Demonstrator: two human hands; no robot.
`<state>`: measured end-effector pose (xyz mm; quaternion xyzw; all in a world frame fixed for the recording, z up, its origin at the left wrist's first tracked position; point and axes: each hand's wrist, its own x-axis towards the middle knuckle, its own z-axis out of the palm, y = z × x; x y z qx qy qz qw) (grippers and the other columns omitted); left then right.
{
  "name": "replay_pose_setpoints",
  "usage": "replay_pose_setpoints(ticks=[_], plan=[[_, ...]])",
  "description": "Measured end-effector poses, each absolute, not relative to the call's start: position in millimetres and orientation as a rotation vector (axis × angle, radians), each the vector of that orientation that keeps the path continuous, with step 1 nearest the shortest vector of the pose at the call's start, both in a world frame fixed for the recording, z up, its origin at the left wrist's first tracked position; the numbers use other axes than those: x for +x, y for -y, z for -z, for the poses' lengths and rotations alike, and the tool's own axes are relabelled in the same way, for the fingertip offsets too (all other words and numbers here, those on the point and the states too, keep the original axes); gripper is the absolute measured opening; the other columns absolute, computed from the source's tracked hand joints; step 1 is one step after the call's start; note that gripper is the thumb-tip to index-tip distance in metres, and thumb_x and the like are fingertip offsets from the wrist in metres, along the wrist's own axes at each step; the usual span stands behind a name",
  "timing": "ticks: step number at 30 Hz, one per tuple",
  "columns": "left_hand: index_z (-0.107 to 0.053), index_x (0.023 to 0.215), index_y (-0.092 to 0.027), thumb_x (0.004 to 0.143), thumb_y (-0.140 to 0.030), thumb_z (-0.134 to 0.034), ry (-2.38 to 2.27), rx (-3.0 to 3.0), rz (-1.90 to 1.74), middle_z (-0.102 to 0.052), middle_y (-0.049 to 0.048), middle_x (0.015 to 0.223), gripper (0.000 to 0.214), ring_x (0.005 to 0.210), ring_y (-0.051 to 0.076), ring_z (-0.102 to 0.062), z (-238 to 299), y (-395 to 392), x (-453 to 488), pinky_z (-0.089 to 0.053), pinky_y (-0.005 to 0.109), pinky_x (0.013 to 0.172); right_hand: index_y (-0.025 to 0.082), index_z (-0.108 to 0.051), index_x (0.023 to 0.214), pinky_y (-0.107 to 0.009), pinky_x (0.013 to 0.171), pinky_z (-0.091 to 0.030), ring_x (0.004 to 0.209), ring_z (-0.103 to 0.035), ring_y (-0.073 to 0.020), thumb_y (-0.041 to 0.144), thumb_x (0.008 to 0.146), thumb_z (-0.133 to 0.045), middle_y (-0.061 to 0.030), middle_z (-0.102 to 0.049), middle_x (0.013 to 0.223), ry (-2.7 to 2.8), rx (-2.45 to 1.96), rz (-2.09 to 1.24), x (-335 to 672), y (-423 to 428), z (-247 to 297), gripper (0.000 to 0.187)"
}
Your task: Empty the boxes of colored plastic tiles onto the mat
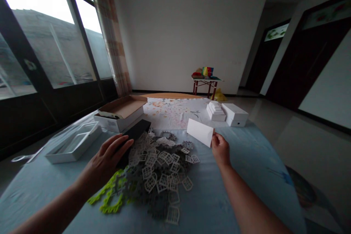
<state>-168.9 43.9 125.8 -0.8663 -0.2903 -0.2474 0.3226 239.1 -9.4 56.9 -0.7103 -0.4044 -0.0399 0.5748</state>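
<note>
My left hand (111,153) lies across a long black flat slab (138,128), its fingers curled over the top and the thumb out of sight. The slab slants along the left side of a loose pile. My right hand (221,148) pinches the right end of a white flat rectangular piece (200,131), like a folded card, lifted over the table. Between the hands lies the pile of small white lattice window pieces (164,181) mixed with dark grey jagged-edged pieces (159,203). Lime-green pieces (112,192) of similar shape lie below my left wrist.
A shallow white tray-like box (74,144) stands at the left, and behind it an open white carton (120,113) with a brown inside. Two small white boxes (235,114) (216,111) sit at the right rear. A small side table (207,79) stands by the wall.
</note>
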Motion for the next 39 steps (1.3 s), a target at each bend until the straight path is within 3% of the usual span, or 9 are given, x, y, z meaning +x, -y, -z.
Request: replay_pose_setpoints(ticks=[7,13,18,23,26,33,39], plan=[[-0.027,0.136,-0.025,0.076,-0.002,-0.045,0.648,-2.255,0.588,-0.045,0.0103,0.128,0.067,0.124,0.027,-0.035,-130,-34,-149,-0.043,0.037,0.097,0.009,-0.066,0.09,-0.027,0.056,-0.043,0.062,-0.06,-0.0217,0.044,0.078,-0.038,-0.014,-0.068,0.072,0.949,-1.656,0.058,240,11,-55,0.047],[-0.03,0.134,-0.025,0.074,-0.01,-0.053,0.75,-2.237,0.793,-0.042,0.0112,0.128,0.066,0.124,0.03,-0.035,-150,-44,-152,-0.039,0.044,0.099,0.009,-0.066,0.09,-0.027,0.058,-0.043,0.064,-0.06,-0.0222,0.044,0.079,-0.037,-0.0148,-0.068,0.074,0.947,-1.671,0.059,239,13,-58,0.047],[-0.028,0.134,-0.018,0.061,-0.032,-0.072,1.182,-2.095,1.297,-0.037,0.0163,0.128,0.087,0.121,0.034,-0.034,-154,-40,-147,-0.035,0.053,0.099,0.009,-0.066,0.091,-0.027,0.058,-0.043,0.063,-0.06,-0.0219,0.045,0.079,-0.037,-0.0148,-0.068,0.076,0.954,-1.665,0.082,236,12,-59,0.048],[-0.026,0.134,-0.023,0.047,-0.042,-0.078,1.424,-2.052,1.839,-0.034,0.0136,0.13,0.103,0.113,0.029,-0.044,-139,-17,-109,-0.049,0.045,0.087,0.008,-0.067,0.092,-0.028,0.06,-0.045,0.064,-0.061,-0.0218,0.045,0.08,-0.039,-0.0148,-0.069,0.076,0.949,-1.623,0.159,232,14,-65,0.048],[-0.024,0.134,-0.028,0.05,-0.039,-0.078,1.467,-2.174,1.996,-0.037,0.0109,0.128,0.1,0.11,0.026,-0.048,-130,-2,-83,-0.049,0.043,0.087,0.009,-0.066,0.093,-0.028,0.062,-0.047,0.068,-0.063,-0.0212,0.045,0.081,-0.041,-0.014,-0.069,0.08,0.93,-1.535,0.231,231,20,-84,0.046],[-0.026,0.132,-0.021,0.054,-0.042,-0.074,1.525,-2.209,1.813,-0.037,0.0149,0.124,0.094,0.112,0.03,-0.044,-119,13,-55,-0.046,0.05,0.087,0.015,-0.065,0.093,-0.031,0.069,-0.05,0.076,-0.064,-0.0213,0.039,0.08,-0.051,-0.0093,-0.069,0.085,1.008,-1.311,0.424,199,64,-168,0.031],[-0.023,0.133,-0.019,0.058,-0.041,-0.071,1.445,-2.15,1.673,-0.038,0.0164,0.122,0.092,0.114,0.031,-0.039,-109,16,-59,-0.041,0.052,0.093,0.023,-0.064,0.093,-0.032,0.075,-0.052,0.081,-0.064,-0.0175,0.025,0.08,-0.05,-0.0037,-0.069,0.088,1.503,-1.195,0.387,147,92,-201,0.019]])
